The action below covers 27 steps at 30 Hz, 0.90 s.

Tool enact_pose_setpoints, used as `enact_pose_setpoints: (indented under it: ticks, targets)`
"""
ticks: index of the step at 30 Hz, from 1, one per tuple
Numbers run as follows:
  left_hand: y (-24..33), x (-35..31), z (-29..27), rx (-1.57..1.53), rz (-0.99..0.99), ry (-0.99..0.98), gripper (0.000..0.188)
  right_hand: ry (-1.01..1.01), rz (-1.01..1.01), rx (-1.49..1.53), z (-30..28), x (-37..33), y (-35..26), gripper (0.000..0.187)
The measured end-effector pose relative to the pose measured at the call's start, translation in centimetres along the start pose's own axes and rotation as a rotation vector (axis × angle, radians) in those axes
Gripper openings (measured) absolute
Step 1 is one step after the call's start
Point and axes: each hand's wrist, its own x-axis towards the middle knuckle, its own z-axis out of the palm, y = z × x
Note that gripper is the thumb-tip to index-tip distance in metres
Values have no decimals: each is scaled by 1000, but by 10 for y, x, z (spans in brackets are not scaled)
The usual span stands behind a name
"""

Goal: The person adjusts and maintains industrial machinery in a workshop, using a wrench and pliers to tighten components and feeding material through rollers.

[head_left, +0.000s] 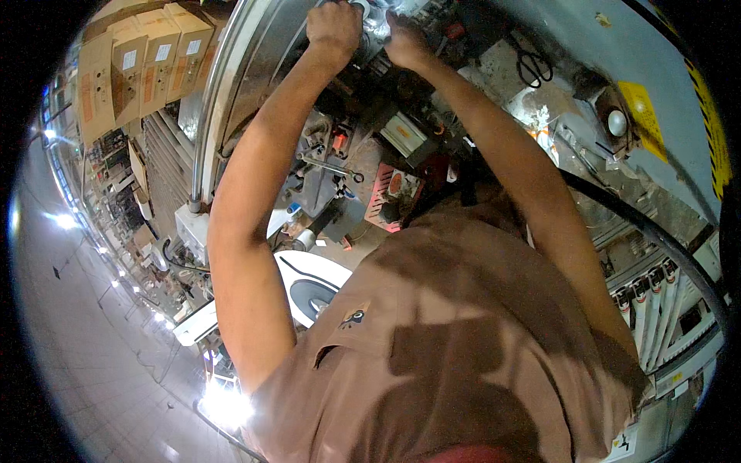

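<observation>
Both my arms reach up to the far edge of the picture, into the machine. My left hand (336,31) is closed in a fist beside a shiny metal part (376,21); what its fingers grip is hidden. On the other side of that part is my right hand (407,42), its fingers bent against the metal and partly in shadow. What it holds, if anything, cannot be made out. A pair of black-handled scissors (532,69) lies to the right of my right hand. Below and between my forearms is a wrench-like metal tool (332,167).
A red slotted tray (380,202) with small items stands near my body. A thick black hose (648,224) curves along the right. Cardboard boxes (147,65) stand at the far left, behind the machine's metal frame (220,100). A yellow label (642,119) marks the right panel.
</observation>
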Motion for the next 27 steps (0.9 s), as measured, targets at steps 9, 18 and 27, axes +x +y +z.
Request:
enact_pose_setpoints:
  ticks: [9,18,27]
  targets:
    - [-25,-30,21,-24,-75,6,27,-581,-54,345,16,-1,-35,80]
    - [-8,1,8,-117,-128,56,31,-85,74,357,15,10,-38,82]
    - [-29,-24,37,-42,-89,52,30,-231,175,582,-48,-5,-100,80]
